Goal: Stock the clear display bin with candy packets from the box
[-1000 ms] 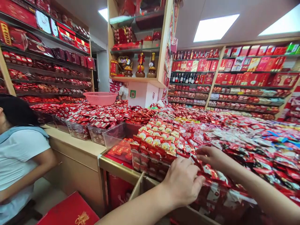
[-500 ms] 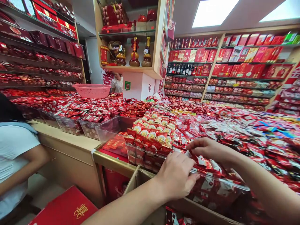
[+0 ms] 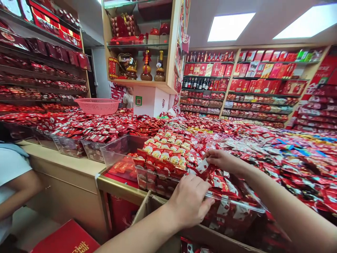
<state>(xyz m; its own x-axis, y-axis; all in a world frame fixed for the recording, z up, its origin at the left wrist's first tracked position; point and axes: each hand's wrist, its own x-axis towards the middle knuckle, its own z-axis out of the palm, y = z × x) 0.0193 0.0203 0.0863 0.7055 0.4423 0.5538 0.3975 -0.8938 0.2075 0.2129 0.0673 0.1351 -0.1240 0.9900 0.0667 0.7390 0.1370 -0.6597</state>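
Observation:
My left hand point(image 3: 190, 201) is closed over the front rim of a clear plastic bin point(image 3: 237, 204), thumb outside and fingertips hidden behind the edge. Within that bin stand red-and-white wrapped candy packets point(image 3: 223, 183). Reaching in from the right, my right hand point(image 3: 222, 161) pinches a white packet with red spots point(image 3: 202, 166), tilted at the top of the pile. Just left of it, rows of red-and-cream packets point(image 3: 164, 154) fill a neighbouring bin. Below my left hand is an open cardboard box point(image 3: 210, 234) with several similar packets inside.
A partly filled clear bin point(image 3: 104, 154) stands further left. Past the counter point(image 3: 76, 160), a person in a white top point(image 3: 13, 168) is at the left edge. A red box point(image 3: 65, 239) lies low in front. A pink basket point(image 3: 97, 105) rests on packets near a pillar.
My right hand has drawn a spotted white packet into clearer view among the others. My left hand keeps its hold on the rim. The camera view has shifted slightly up and right.

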